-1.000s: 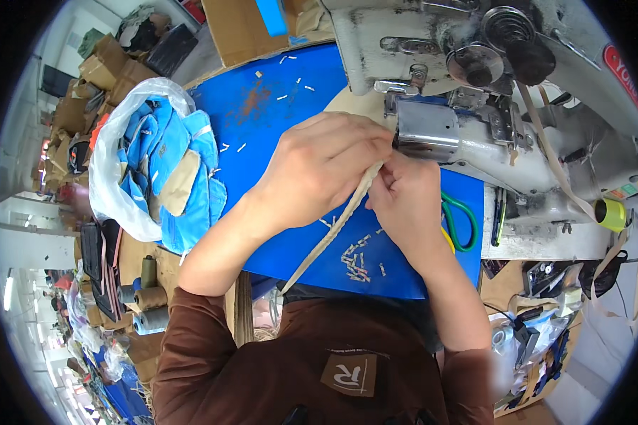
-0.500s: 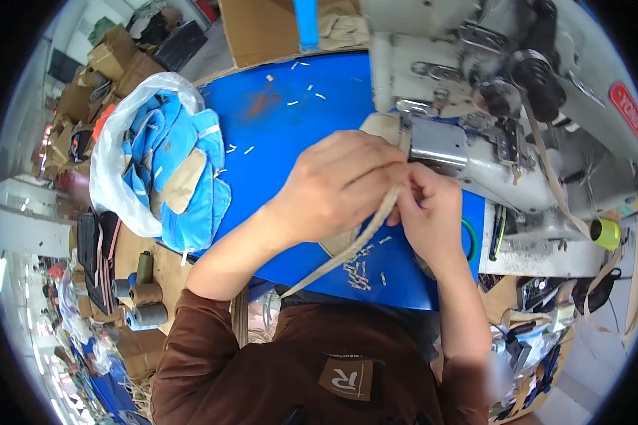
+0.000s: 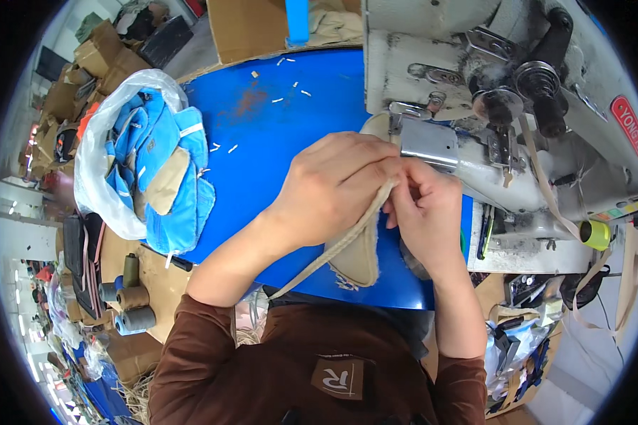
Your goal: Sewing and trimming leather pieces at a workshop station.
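Observation:
Beside the sewing machine (image 3: 429, 144), both of my hands are closed on a beige fabric piece (image 3: 356, 261) that has a narrow binding strip along its edge. My left hand (image 3: 337, 185) lies over the piece with its fingers bent, hiding most of it. My right hand (image 3: 429, 209) pinches the edge between thumb and fingers, just right of the left fingertips. From the hands, the loose end of the beige binding strip (image 3: 312, 269) trails down toward my lap. A rounded beige end shows above my left fingers, close to the machine's metal plate.
On the left, a white plastic bag (image 3: 96, 191) holds blue and beige fabric pieces (image 3: 181, 163). Thread cones (image 3: 135, 319) stand beyond it. White scraps dot the blue tabletop (image 3: 255, 177). A yellow-green tape roll (image 3: 594, 235) sits right of the machine.
The lower part of the fabric piece has come into sight below my hands, hanging over the scraps there. Both hands keep their grip close together. The whole view has shifted slightly.

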Demonstrator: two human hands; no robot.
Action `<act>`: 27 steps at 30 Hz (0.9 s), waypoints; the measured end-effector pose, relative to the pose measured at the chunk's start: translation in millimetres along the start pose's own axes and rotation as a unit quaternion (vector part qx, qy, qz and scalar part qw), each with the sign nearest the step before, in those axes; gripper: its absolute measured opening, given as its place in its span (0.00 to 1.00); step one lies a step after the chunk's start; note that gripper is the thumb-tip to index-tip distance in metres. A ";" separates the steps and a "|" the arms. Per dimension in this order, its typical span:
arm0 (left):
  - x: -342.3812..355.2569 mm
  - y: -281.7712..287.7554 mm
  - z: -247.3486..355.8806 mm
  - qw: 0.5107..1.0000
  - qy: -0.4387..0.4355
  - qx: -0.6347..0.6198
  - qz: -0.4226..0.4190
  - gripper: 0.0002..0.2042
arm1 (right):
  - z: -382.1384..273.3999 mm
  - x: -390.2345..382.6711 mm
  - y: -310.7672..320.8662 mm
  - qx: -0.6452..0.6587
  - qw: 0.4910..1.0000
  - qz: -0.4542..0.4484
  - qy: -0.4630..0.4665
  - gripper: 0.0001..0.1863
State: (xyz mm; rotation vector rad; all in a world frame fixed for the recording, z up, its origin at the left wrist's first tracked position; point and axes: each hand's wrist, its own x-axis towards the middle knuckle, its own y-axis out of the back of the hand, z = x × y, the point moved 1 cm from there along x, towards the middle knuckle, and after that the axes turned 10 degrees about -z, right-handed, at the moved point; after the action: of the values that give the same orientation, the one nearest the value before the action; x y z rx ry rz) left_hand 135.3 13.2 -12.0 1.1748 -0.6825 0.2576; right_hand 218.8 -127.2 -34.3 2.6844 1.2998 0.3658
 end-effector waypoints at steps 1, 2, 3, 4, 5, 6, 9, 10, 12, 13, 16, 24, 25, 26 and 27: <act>-0.4 -1.7 0.2 1.000 0.000 -0.004 0.001 0.11 | -3.5 0.6 0.6 -0.007 1.000 -0.006 -0.004 0.07; -0.7 -3.4 0.4 1.000 0.004 -0.001 0.007 0.12 | -5.2 0.6 1.2 -0.013 1.000 -0.012 -0.007 0.07; -1.0 -4.1 -0.5 1.000 0.007 0.003 0.012 0.12 | -4.7 0.5 0.4 -0.014 1.000 -0.011 -0.008 0.07; -1.1 -4.9 -1.3 1.000 0.007 0.001 0.013 0.12 | -3.9 -0.6 -0.6 -0.009 1.000 -0.007 -0.009 0.07; -1.3 -5.4 -2.2 1.000 0.012 -0.007 0.013 0.12 | -3.4 -1.6 -1.3 -0.003 1.000 -0.005 -0.010 0.07; -1.9 -5.5 -2.1 1.000 0.018 -0.014 0.013 0.12 | -3.7 -3.0 -1.9 -0.003 1.000 -0.006 -0.010 0.07; -1.9 -7.4 1.4 1.000 0.019 -0.017 0.019 0.11 | -5.3 -4.6 -1.9 -0.008 1.000 0.015 0.002 0.07; -1.3 -8.5 1.5 0.999 0.020 -0.017 0.018 0.11 | -5.3 -4.3 -0.3 -0.006 1.000 0.007 0.001 0.07; 1.2 -9.1 1.0 0.999 0.016 0.007 0.029 0.11 | -5.3 -3.5 1.2 -0.004 1.000 -0.002 0.000 0.07; 0.1 -9.0 1.1 0.999 0.017 0.008 0.030 0.11 | -5.5 -2.9 1.6 0.005 1.000 -0.005 -0.016 0.07; -4.3 -8.4 3.6 0.999 0.028 -0.003 0.025 0.10 | -6.2 -3.6 0.7 0.040 0.998 -0.010 -0.038 0.06; -7.3 -4.4 6.7 0.976 0.120 -0.177 0.032 0.12 | -1.8 -32.2 -20.6 0.015 0.999 0.026 -0.024 0.22; -8.8 -3.8 8.1 0.976 0.119 -0.178 0.031 0.12 | -1.9 -35.4 -21.4 0.010 0.999 0.024 -0.031 0.23; -11.0 -3.1 9.5 0.985 0.101 -0.134 0.030 0.11 | -1.8 -37.5 -24.0 0.010 0.999 0.027 -0.030 0.23; -12.0 -3.5 11.2 0.992 0.082 -0.090 0.028 0.11 | -1.4 -40.2 -27.6 0.047 0.998 0.035 -0.030 0.23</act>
State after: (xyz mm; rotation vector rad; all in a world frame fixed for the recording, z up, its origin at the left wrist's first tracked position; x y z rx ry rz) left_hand 123.8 3.6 -19.6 0.9512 -0.5817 0.3302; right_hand 173.7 -141.7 -45.5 2.8002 1.2385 0.2359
